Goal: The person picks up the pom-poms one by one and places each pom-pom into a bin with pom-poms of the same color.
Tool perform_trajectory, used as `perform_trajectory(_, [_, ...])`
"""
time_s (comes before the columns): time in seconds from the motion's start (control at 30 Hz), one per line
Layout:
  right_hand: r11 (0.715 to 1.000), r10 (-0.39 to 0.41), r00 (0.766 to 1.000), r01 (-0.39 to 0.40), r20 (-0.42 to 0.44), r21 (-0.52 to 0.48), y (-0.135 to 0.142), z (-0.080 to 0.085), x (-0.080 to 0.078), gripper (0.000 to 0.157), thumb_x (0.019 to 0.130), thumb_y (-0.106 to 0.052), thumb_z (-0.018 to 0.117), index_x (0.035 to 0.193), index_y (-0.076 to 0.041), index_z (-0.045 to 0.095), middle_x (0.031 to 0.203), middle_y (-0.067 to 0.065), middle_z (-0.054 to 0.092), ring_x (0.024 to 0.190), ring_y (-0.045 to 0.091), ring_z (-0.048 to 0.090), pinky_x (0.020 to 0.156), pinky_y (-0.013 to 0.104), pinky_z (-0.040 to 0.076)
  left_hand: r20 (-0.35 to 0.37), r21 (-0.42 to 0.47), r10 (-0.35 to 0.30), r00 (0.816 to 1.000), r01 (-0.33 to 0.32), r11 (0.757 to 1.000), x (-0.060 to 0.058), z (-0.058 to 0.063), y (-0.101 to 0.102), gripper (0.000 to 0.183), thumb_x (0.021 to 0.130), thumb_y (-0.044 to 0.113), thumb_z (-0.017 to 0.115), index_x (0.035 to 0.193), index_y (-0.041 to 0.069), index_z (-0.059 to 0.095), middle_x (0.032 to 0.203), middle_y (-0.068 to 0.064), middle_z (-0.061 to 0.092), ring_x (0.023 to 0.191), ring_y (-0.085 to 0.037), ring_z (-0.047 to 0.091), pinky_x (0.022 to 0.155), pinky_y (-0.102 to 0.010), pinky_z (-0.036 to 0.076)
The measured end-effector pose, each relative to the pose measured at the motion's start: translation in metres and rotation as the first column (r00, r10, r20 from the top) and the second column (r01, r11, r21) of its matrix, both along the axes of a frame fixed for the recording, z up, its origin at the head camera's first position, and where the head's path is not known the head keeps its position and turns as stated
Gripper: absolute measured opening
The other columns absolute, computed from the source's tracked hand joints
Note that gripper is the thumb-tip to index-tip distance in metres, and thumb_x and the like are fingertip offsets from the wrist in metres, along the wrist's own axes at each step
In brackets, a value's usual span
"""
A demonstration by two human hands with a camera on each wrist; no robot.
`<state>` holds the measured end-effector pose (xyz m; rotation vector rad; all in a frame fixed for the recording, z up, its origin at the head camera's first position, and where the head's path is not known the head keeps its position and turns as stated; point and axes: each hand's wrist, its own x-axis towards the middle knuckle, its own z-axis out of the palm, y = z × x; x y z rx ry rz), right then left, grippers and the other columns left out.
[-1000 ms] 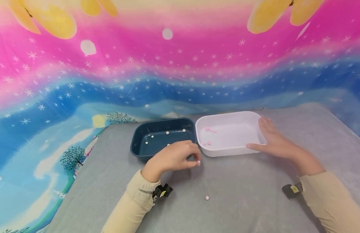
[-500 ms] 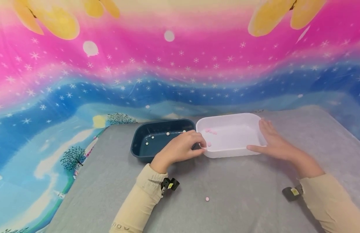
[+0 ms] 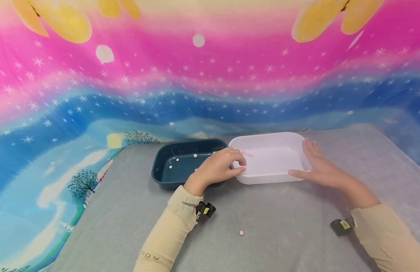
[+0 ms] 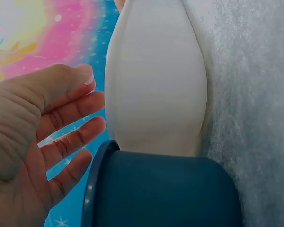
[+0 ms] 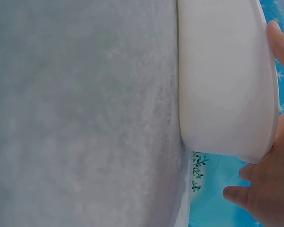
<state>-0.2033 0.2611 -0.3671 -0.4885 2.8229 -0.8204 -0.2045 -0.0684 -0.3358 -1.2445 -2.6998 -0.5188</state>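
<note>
My left hand [image 3: 219,165] is over the left end of a white plastic tray [image 3: 274,178], thumb and index finger pinched together around a small pink bead, which is mostly hidden. In the left wrist view the other fingers [image 4: 78,135] are spread in a loose curve. Several pink beads [image 3: 248,154] lie inside the white tray. My right hand [image 3: 323,166] rests against the tray's right end, fingers straight and thumb along the front rim. On the cloth nearer me lies a single pink bead [image 3: 241,233].
A dark blue tray [image 3: 162,181] stands close against the white tray's left side, with several white beads [image 3: 195,155] in it, partly covered by my left hand. Grey cloth [image 3: 291,234] covers the table. A colourful printed curtain [image 3: 210,83] hangs behind.
My left hand has moved from in front of the trays, up and right over the white tray's rim, fingertips still pinched. The right hand has stayed at the tray's right end.
</note>
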Motion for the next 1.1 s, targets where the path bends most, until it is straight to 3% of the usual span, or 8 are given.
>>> perform_trajectory(0.3, [1.0,0.018,0.999,-0.018,-0.027,0.016,0.002,0.0,-0.003,0.109,0.084,-0.053,0.059,0.144,-0.002,-0.017,0.148,0.009,-0.029,0.134,0.031,-0.03,0.107,0.063,-0.004,0.023,0.001,0.018,1.0,-0.018,1.0,-0.008,-0.002,0.004,0.014,0.09,0.029,0.06,0.097,0.02,0.068,0.1,0.009,0.064,0.095,-0.008,0.054,0.086,-0.025,0.043])
perform_trajectory(0.7, [1.0,0.012,1.0,-0.012,-0.014,0.018,0.003,0.001,-0.001,0.109,0.084,-0.052,0.059,0.144,-0.003,-0.018,0.148,0.01,-0.029,0.134,0.031,-0.031,0.106,0.063,-0.006,0.042,-0.053,0.081,0.996,-0.078,0.996,-0.02,-0.011,0.009,0.013,0.088,0.028,0.061,0.098,0.024,0.068,0.103,0.012,0.063,0.095,-0.005,0.052,0.083,-0.025,0.045])
perform_trajectory(1.1, [0.999,0.017,0.999,-0.016,-0.027,0.034,0.001,-0.001,-0.002,0.109,0.084,-0.053,0.058,0.144,-0.003,-0.018,0.148,0.01,-0.028,0.134,0.031,-0.031,0.107,0.063,-0.005,0.094,-0.001,0.091,0.991,-0.091,0.996,-0.034,-0.021,0.006,0.016,0.086,0.027,0.065,0.098,0.018,0.07,0.1,0.008,0.065,0.092,-0.008,0.057,0.082,-0.026,0.047])
